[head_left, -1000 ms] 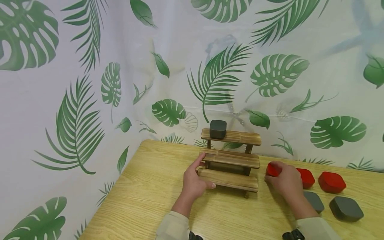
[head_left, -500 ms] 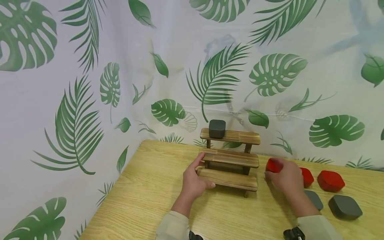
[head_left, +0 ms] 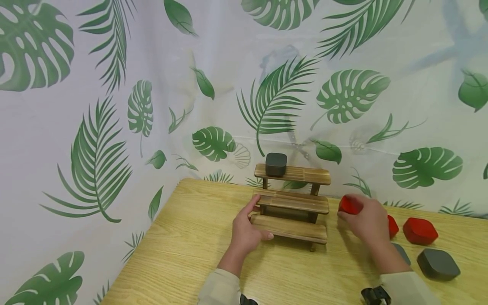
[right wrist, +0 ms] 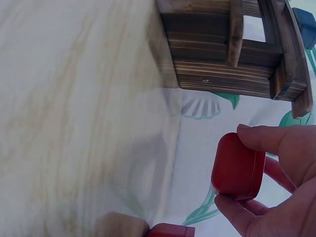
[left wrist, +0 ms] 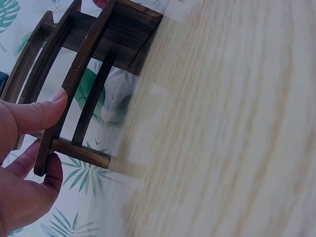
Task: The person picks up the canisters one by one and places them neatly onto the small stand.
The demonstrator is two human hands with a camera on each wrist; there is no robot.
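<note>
A three-step wooden display stand (head_left: 297,201) stands at the back of the table. My left hand (head_left: 245,231) grips its left end; in the left wrist view the thumb lies on one side of a step and fingers curl round the other. To the right of the stand, my right hand (head_left: 367,220) pinches a red rounded-square block (right wrist: 234,168) between thumb and fingers. The right wrist view shows this block raised off the tabletop, apart from the stand. A dark grey rounded block (head_left: 276,164) sits at the left end of the top step.
Two more red blocks, one partly hidden (head_left: 392,226) and one in full view (head_left: 420,231), lie at the right on the wood-grain table (head_left: 183,237). Nearer are two grey blocks, one (head_left: 438,264) fully visible. A leaf-patterned curtain (head_left: 228,106) hangs behind.
My right hand has lifted slightly up and away with the red block. The left hand keeps its grip on the stand, which has not moved.
</note>
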